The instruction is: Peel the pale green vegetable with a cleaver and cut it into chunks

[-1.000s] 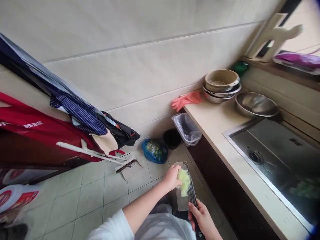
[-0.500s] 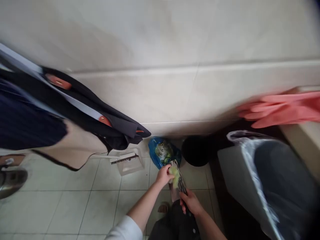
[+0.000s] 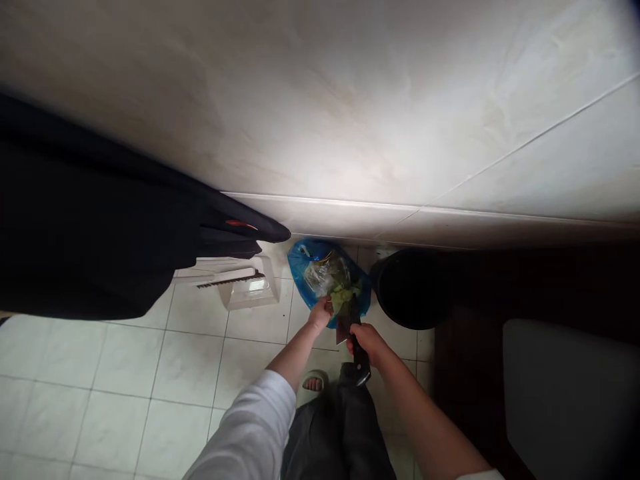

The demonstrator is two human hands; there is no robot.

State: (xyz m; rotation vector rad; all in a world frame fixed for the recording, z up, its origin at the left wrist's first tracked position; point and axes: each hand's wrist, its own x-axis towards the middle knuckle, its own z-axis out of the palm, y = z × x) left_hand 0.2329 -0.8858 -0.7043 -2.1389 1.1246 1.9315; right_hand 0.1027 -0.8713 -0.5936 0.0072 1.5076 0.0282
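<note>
Hovering at the mouth of an open blue plastic bag (image 3: 299, 270), a broad-bladed kitchen knife (image 3: 361, 361) is held by its black handle in the right hand (image 3: 369, 338), with the fingers wrapped around it. The blade is pointed away from the body, its far part hidden by pale green vegetable scraps (image 3: 341, 297). The scraps are met on their near left side by the left hand (image 3: 319, 315); whether they are pinched or merely steadied cannot be told, as the fingertips are partly hidden.

Judging by how things lie, the scraps are already brought to the bag but seem not yet parted from hand and blade, so that part looks unfinished. Whether any already lie inside cannot be made out; crumpled clear plastic (image 3: 319, 275) is seen there.

The bag is set on a tiled floor (image 3: 195, 360) near the wall (image 3: 325, 120), between a dustpan (image 3: 256, 298) overlapped by a brush (image 3: 230, 275), on the left, and a black bin (image 3: 383, 293), just beside it on the right.
</note>
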